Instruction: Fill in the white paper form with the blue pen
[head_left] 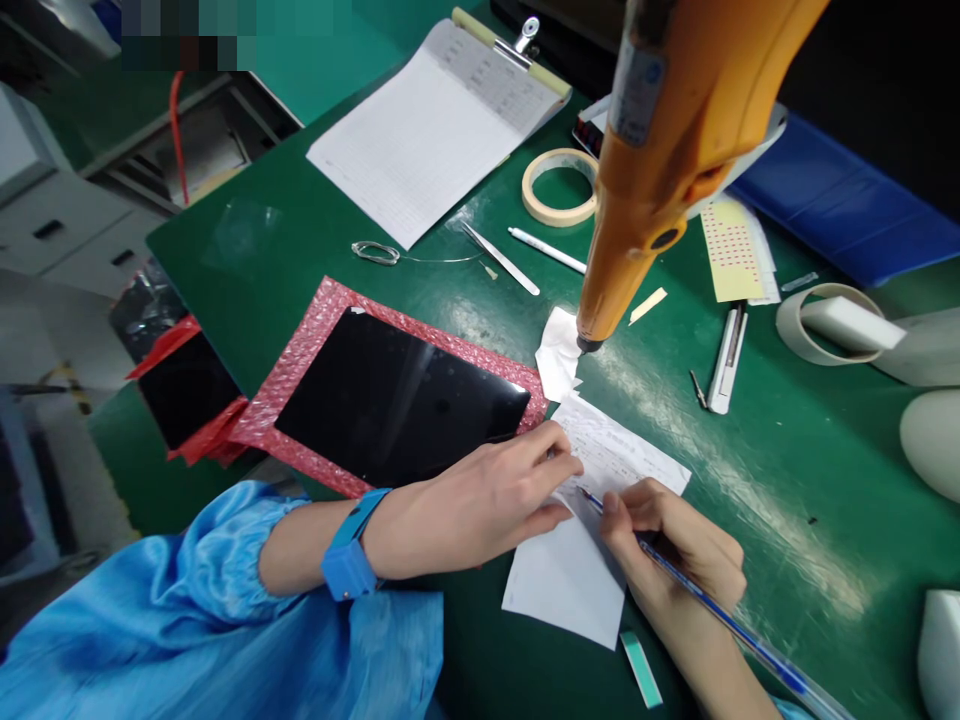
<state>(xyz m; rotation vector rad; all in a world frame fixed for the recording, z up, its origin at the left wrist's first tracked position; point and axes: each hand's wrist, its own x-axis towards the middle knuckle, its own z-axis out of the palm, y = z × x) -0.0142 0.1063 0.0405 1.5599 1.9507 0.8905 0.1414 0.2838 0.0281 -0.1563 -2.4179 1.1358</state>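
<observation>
My right hand (675,550) is closed round a blue ballpoint pen (720,612). The pen's tip points at a white sheet of paper (566,585) that carries some handwriting. My left hand (480,495) rests on the sheet's left side, fingers bent and apart, near the pen tip; nothing shows in its grasp. A blue wrist strap (352,555) circles my left wrist. Just left of the sheet, a black display panel (405,395) lies on pink bubble wrap (281,400), partly covered by my left hand.
An orange power tool (660,150) hangs over the green table (795,530). Behind lie a clipboard with papers (435,130), a tape roll (534,185), tweezers (502,260) and a white pen (547,248). A utility knife (726,365) lies right; a teal strip (641,668) in front.
</observation>
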